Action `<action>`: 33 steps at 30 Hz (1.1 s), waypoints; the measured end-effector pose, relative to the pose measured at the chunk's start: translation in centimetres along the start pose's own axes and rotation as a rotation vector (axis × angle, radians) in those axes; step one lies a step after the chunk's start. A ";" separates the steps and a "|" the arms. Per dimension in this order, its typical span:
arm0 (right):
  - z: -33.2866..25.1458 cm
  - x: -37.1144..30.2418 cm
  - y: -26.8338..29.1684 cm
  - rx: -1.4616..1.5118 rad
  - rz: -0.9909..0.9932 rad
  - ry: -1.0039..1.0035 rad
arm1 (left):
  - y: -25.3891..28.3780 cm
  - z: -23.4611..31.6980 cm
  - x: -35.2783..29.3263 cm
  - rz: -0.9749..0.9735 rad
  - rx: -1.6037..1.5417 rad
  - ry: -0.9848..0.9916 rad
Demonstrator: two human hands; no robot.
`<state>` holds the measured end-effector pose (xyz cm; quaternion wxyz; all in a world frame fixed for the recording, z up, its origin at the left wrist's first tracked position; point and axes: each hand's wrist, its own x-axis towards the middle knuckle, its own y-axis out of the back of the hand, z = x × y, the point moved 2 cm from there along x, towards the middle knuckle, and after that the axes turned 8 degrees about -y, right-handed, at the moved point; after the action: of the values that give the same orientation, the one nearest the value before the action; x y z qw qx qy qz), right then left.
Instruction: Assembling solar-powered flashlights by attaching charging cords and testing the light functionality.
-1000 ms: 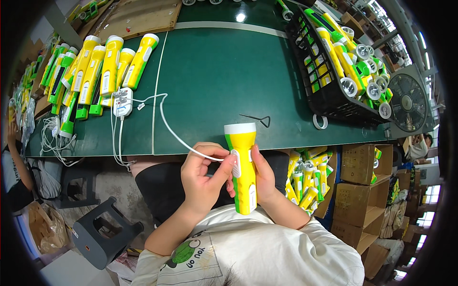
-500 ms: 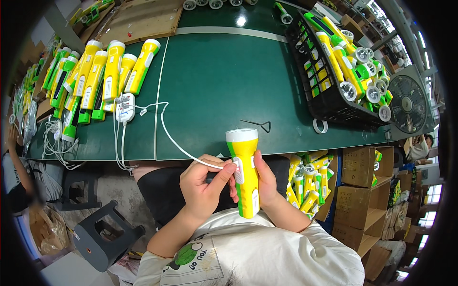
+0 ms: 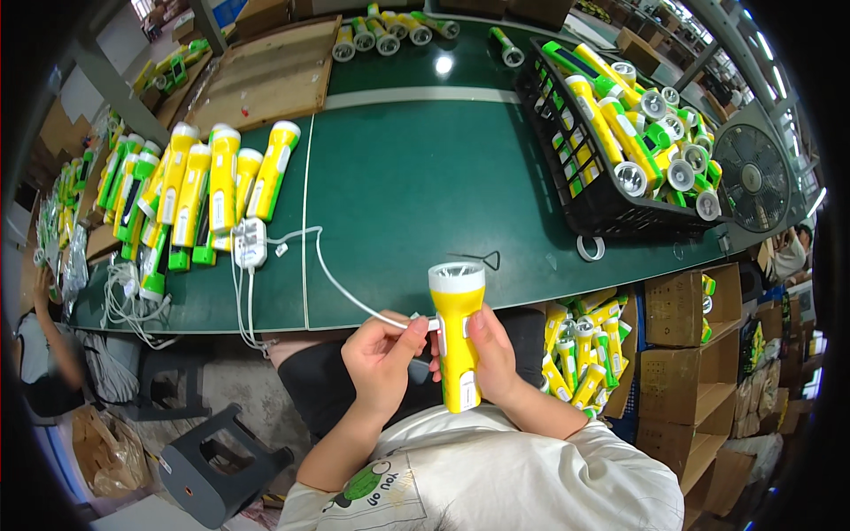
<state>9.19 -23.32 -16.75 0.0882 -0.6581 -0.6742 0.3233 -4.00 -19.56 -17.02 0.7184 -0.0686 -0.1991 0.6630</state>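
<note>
In my right hand (image 3: 496, 358) is a yellow flashlight (image 3: 459, 332) with a white head, held head up over the table's near edge. The thumb lies along its front side. My left hand (image 3: 376, 363) pinches the end of a white cable (image 3: 341, 288) between thumb and fingers, right against the flashlight's left side. Whether the plug sits in a socket there I cannot tell. That cable runs back to a white multi-port charger (image 3: 251, 243) at the left. Beyond the flashlight's head lies a thin bent metal rod (image 3: 478, 259).
Yellow and green flashlights (image 3: 226, 181) lie heaped at the left. A black crate (image 3: 602, 208) full of them stands at the right, beside a fan (image 3: 753, 177). Below the table are more flashlights (image 3: 589, 354), cardboard boxes (image 3: 668, 380) and a grey stool (image 3: 212, 465). Another person's arm (image 3: 53, 319) shows far left.
The flashlight has turned, so its lens shows more and its side switch faces left. My left hand stays at its side with the cable. The whole view has shifted slightly.
</note>
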 end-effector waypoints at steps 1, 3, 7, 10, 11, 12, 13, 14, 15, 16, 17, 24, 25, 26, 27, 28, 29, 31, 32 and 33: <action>-0.2 0.1 0.0 0.002 -0.002 0.025 | -0.1 0.1 0.1 -0.020 -0.001 -0.015; -0.7 0.6 0.0 -0.025 -0.053 0.025 | 0.0 0.3 0.6 0.080 -0.022 -0.036; -1.6 0.9 -0.1 -0.430 0.063 0.318 | 0.3 1.2 0.8 0.158 -0.099 -0.108; -2.1 0.9 -2.1 -0.440 0.060 0.343 | 1.0 1.7 0.4 0.231 -0.235 -0.148; -1.9 0.9 -2.0 -0.431 0.069 0.286 | 0.9 1.6 0.3 0.267 -0.235 -0.114; -1.9 1.0 -2.1 -0.450 0.092 0.291 | 1.0 1.5 0.4 0.275 -0.252 -0.098; -2.0 0.5 -2.4 -0.464 0.117 0.343 | 0.9 1.6 0.3 0.291 -0.268 -0.074; -1.4 0.7 -2.1 -0.458 0.112 0.370 | 0.9 1.7 0.3 0.273 -0.307 -0.070; -1.0 1.1 -1.8 -0.454 0.107 0.393 | 0.7 1.6 0.3 0.322 -0.255 -0.043; -1.2 0.9 -1.4 -0.207 0.166 0.413 | 1.7 1.6 1.0 0.406 -0.358 -0.080; -1.5 0.8 -0.8 0.039 0.227 0.424 | 3.3 1.9 2.1 0.490 -0.463 -0.112; -7.9 0.2 1.9 0.403 -0.138 0.168 | 5.3 1.3 4.3 0.274 0.058 0.052; -8.2 0.2 0.7 0.457 -0.259 0.094 | 5.2 0.4 4.8 0.166 0.252 0.040; -8.1 0.4 -0.2 0.465 -0.325 0.057 | 5.2 0.1 5.0 0.128 0.457 0.041; -8.0 0.6 -0.9 0.533 -0.368 -0.001 | 5.2 -0.1 5.2 0.079 0.656 0.034; -8.0 0.7 -1.6 0.571 -0.386 -0.021 | 5.3 0.2 5.4 -0.039 1.010 -0.075; -8.0 0.7 -2.3 0.610 -0.411 -0.048 | 5.3 0.1 5.3 0.011 1.051 -0.206; -7.8 0.6 -2.9 0.655 -0.508 -0.098 | 6.0 0.5 5.2 0.031 1.197 -0.055; -7.9 0.5 -3.3 0.682 -0.522 -0.105 | 5.7 1.1 5.2 0.038 1.284 -0.028; -7.8 0.5 -3.5 0.684 -0.513 -0.111 | 5.6 1.2 5.2 0.036 1.282 -0.017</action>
<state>10.49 -20.07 -8.94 0.3425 -0.3835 -0.6739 0.5306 -9.42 -14.05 -16.95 0.6040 0.3767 0.2324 0.6628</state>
